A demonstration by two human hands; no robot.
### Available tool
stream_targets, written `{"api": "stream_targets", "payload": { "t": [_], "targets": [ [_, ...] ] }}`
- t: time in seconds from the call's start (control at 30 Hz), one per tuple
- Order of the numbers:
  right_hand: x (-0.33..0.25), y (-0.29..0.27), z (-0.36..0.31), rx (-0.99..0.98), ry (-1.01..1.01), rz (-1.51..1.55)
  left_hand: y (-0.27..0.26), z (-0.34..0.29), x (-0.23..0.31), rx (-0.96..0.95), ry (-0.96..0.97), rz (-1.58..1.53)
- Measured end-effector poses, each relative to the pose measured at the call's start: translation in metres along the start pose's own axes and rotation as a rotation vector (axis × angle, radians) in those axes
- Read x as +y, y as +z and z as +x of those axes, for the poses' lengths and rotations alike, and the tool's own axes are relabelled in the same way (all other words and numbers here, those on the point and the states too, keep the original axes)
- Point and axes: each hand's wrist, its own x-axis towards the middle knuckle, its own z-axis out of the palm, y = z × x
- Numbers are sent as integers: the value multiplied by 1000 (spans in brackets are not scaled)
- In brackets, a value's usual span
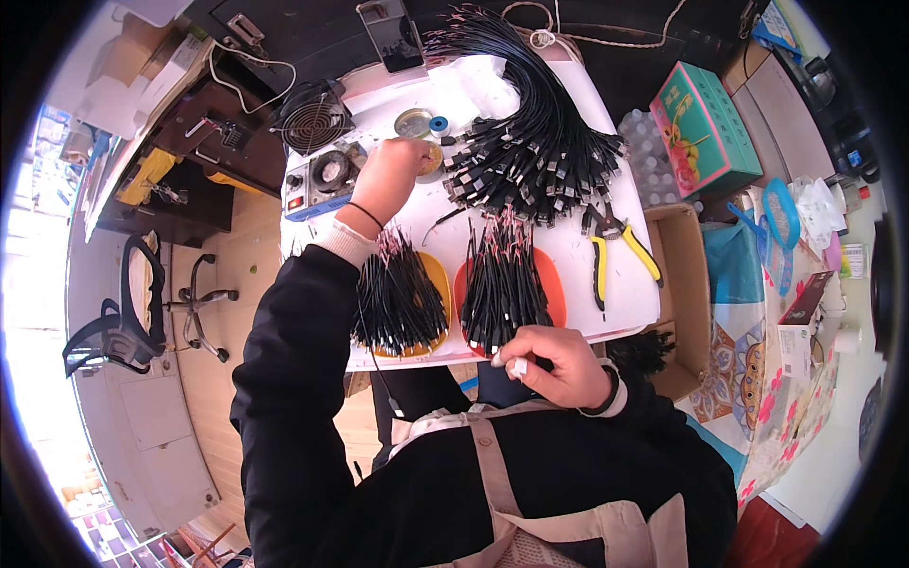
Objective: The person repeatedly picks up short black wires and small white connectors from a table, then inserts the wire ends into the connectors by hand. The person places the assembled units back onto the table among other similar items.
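My left hand [390, 182] reaches over the table with its fingers closed at a small round tin [432, 163]; what they hold, if anything, is hidden. My right hand [561, 367] is curled at the table's front edge, thumb and forefinger pinched beside the connector ends of a bundle of short black cables [505, 284]. A white wrap shows on one of its fingers. That bundle lies on an orange plate [552, 284]. Left of it, a second bundle of black cables [400, 301] lies on a yellow plate [438, 284], with one cable hanging over the table edge.
A big heap of long black cables [535, 156] fills the table's far right. Yellow-handled wire strippers [620, 248] lie on the right. A soldering-type device [327, 180], a fan [312, 118], an open round tin [413, 123] and a blue spool [438, 125] stand far left. A cardboard box [684, 303] stands at right.
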Motion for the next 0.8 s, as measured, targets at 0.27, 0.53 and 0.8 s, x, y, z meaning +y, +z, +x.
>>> {"api": "stream_targets", "payload": {
  "t": [0.27,0.53,0.8],
  "targets": [
    [13,-9,6,-7,-24,18,35,12,-23,-71,-27,65],
    [15,-9,7,-30,-10,25,43,20,-20,-118,-103,117],
    [14,1,6,-56,18,-25,-1,-7,-13,46,-104,-129]
  ]
}}
